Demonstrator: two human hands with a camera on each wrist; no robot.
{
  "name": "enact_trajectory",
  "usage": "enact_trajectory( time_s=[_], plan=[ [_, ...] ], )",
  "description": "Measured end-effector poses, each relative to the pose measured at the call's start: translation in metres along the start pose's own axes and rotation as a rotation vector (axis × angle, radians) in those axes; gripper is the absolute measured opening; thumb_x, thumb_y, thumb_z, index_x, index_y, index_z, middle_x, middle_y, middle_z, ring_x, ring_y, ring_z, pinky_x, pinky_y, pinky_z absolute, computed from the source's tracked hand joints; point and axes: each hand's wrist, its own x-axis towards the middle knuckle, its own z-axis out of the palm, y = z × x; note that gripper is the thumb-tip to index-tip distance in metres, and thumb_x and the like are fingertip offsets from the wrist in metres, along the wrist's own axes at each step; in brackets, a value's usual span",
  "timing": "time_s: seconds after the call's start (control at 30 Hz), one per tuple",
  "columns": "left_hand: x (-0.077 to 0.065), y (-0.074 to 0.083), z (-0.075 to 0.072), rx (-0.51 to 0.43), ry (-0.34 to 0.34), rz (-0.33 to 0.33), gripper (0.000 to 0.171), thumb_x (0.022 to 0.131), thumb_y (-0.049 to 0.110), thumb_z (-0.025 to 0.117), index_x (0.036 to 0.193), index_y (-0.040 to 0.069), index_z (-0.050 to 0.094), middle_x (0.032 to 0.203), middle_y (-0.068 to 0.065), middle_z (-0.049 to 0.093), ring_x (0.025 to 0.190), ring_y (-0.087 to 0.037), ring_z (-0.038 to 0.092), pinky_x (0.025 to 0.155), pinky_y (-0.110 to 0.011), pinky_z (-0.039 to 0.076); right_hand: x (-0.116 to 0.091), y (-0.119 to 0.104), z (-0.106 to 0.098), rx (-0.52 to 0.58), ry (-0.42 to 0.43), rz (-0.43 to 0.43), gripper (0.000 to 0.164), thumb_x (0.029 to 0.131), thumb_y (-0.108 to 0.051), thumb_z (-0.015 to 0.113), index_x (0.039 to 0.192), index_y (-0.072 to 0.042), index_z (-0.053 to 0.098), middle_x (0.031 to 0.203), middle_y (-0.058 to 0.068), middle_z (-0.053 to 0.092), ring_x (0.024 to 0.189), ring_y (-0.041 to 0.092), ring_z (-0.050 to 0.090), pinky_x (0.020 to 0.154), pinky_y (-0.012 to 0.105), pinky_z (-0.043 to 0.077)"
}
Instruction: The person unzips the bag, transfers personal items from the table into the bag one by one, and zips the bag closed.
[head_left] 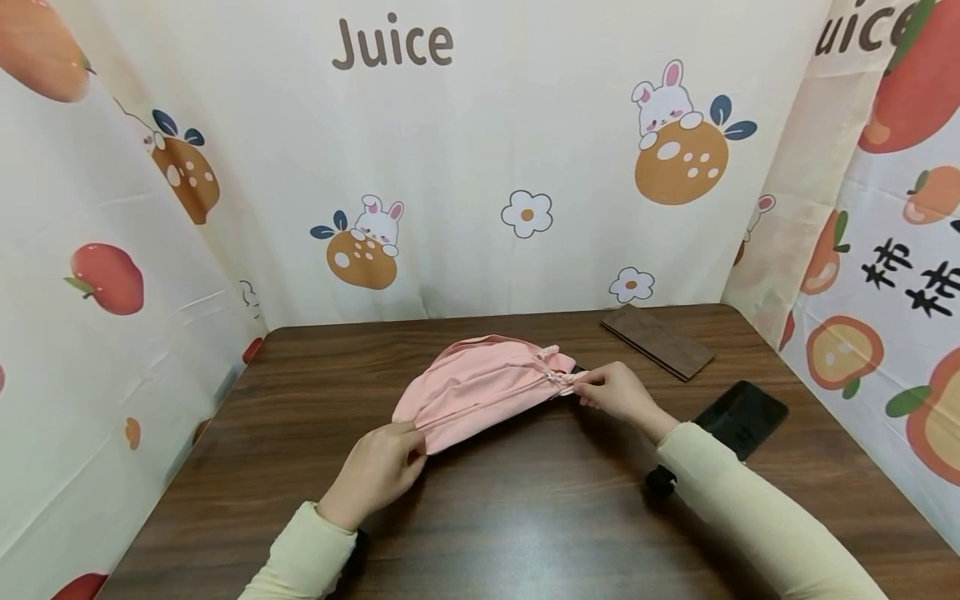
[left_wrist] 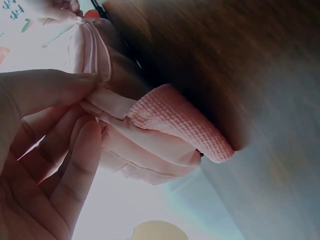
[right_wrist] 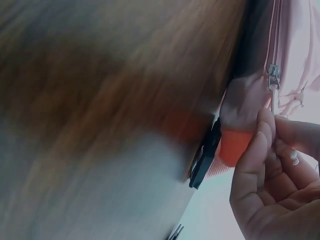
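Note:
A pink waist bag (head_left: 480, 383) lies across the table, slanting up to the right. My left hand (head_left: 378, 467) pinches its near left end between thumb and fingers; a textured pink strap (left_wrist: 180, 120) hangs beside that grip in the left wrist view. At the bag's right end my right hand (head_left: 618, 393) pinches the pull of a zipper. The metal zipper slider (right_wrist: 273, 75) sits just above those fingertips in the right wrist view. Below it are an orange-red patch (right_wrist: 235, 146) and a black buckle (right_wrist: 204, 155). The bag's inside is hidden.
On the brown wood table (head_left: 525, 517), a flat dark brown item (head_left: 660, 342) lies at the back right. A black flat object (head_left: 742, 417) rests nearer, partly behind the right sleeve (head_left: 750, 500). A printed curtain (head_left: 480, 167) encloses the back and sides.

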Motion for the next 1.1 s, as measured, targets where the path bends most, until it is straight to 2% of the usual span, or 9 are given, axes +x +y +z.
enact_trajectory(
  time_s=[0.27,0.57,0.8,0.97,1.1],
  plan=[
    [-0.002,0.0,0.002,-0.004,-0.023,0.002,0.034,0.063,0.004,0.08,0.06,0.021,0.051,0.064,0.012,0.041,0.057,-0.003,0.038,0.052,-0.019,0.036,-0.003,0.003,-0.002,0.002,-0.013,0.002,0.019,0.092,-0.013,0.065,0.09,0.004,0.074,0.071,0.01,0.071,0.063,0.012,0.061,0.057,0.024,0.05],
    [-0.004,0.001,0.004,0.004,-0.054,0.013,0.032,0.064,0.006,0.083,0.061,0.023,0.056,0.064,0.012,0.047,0.056,-0.002,0.044,0.052,-0.019,0.04,-0.009,0.002,0.0,0.003,-0.092,0.0,0.017,0.09,-0.011,0.064,0.086,0.002,0.074,0.072,0.007,0.071,0.063,0.01,0.059,0.057,0.024,0.05],
    [-0.003,0.004,0.002,0.02,-0.081,0.018,0.025,0.066,0.007,0.084,0.063,0.02,0.063,0.064,0.009,0.05,0.055,-0.003,0.045,0.051,-0.021,0.042,-0.013,0.005,0.002,-0.066,-0.133,-0.022,0.014,0.087,-0.011,0.065,0.081,-0.004,0.075,0.068,0.003,0.069,0.061,0.009,0.057,0.056,0.026,0.047],
    [-0.002,0.005,0.001,0.027,-0.097,0.023,0.026,0.066,0.009,0.085,0.062,0.021,0.063,0.064,0.01,0.052,0.055,-0.003,0.047,0.052,-0.02,0.042,-0.015,0.007,0.002,-0.133,-0.16,-0.028,0.012,0.084,-0.014,0.067,0.077,-0.009,0.075,0.06,-0.005,0.061,0.056,0.007,0.054,0.054,0.026,0.044],
    [-0.001,0.005,0.001,0.027,-0.114,0.018,0.027,0.066,0.008,0.085,0.062,0.023,0.062,0.065,0.011,0.054,0.054,-0.003,0.049,0.052,-0.02,0.043,-0.017,0.009,0.002,-0.146,-0.182,-0.029,0.01,0.083,-0.016,0.07,0.076,-0.011,0.075,0.057,-0.008,0.059,0.055,0.008,0.051,0.054,0.027,0.043]
  ],
)
